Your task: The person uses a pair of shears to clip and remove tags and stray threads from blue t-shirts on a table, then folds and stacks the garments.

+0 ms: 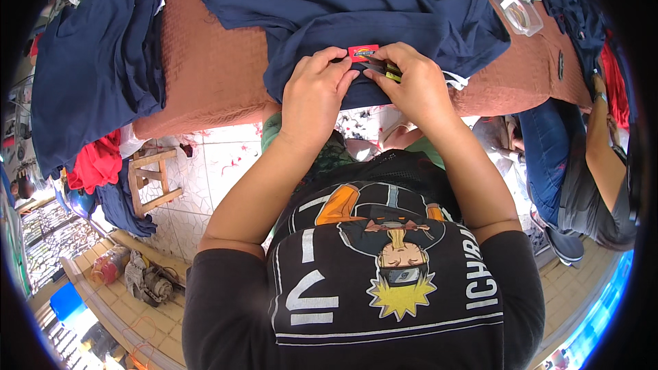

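Observation:
A navy garment (384, 7) lies spread over the brown-covered table, its near edge hanging toward me. On it is a small red label (363, 52) with yellow and dark print. My left hand (312, 89) pinches the navy cloth at the label's left side, thumb and index finger close together. In my right hand (418, 85) are small thread snips (392, 72) with a black and yellow-green handle, their dark blades pointing left along the label's lower edge. Whether the blades touch a thread is too small to tell.
More navy garments (103, 62) hang off the table's left end, above red cloth (99, 164) and a wooden stool (156, 181). A clear plastic box (517, 14) and a small dark object (561, 66) lie on the brown cover (212, 75). Another person's arm (603, 144) is at right.

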`<state>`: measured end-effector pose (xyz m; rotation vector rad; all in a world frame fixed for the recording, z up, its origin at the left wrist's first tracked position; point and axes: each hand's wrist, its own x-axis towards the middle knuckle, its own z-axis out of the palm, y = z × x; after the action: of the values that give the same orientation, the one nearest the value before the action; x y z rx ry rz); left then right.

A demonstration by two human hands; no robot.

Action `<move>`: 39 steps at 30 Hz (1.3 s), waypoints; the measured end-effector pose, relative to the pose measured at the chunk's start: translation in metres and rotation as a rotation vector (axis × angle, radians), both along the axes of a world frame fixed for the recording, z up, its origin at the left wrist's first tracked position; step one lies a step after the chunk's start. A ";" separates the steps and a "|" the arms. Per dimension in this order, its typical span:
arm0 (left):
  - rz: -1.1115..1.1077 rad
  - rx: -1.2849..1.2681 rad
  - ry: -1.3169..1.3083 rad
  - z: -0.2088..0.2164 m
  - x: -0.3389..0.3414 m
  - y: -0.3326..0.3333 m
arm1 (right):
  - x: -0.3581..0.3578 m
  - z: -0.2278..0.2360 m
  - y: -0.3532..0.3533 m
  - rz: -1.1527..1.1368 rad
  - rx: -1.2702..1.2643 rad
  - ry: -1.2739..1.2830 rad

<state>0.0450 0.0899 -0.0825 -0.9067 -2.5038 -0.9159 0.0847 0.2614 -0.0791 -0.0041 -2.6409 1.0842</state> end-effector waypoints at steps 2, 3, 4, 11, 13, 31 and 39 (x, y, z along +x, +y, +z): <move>0.000 0.054 -0.049 -0.001 0.001 -0.001 | 0.002 0.000 0.001 0.009 0.032 -0.003; 0.000 0.096 -0.149 0.001 0.000 -0.002 | 0.003 0.000 0.001 0.012 0.048 -0.005; 0.000 0.137 -0.249 0.006 -0.003 -0.003 | 0.004 0.003 0.001 0.019 0.004 -0.042; -0.028 0.044 -0.621 0.032 -0.017 -0.007 | 0.021 0.012 -0.012 0.163 -0.144 -0.011; -0.035 0.033 -0.692 0.033 -0.019 -0.008 | 0.021 0.012 -0.018 0.201 -0.090 0.060; -0.079 0.371 -1.122 0.027 -0.036 -0.022 | -0.005 0.022 0.000 0.183 0.099 0.169; -0.118 0.366 -1.090 0.027 -0.039 -0.023 | -0.009 0.021 0.002 0.190 0.125 0.174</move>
<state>0.0063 0.0667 -0.0558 -0.4704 -2.8772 -2.2911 0.0757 0.2633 -0.0584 0.3571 -2.5847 0.9258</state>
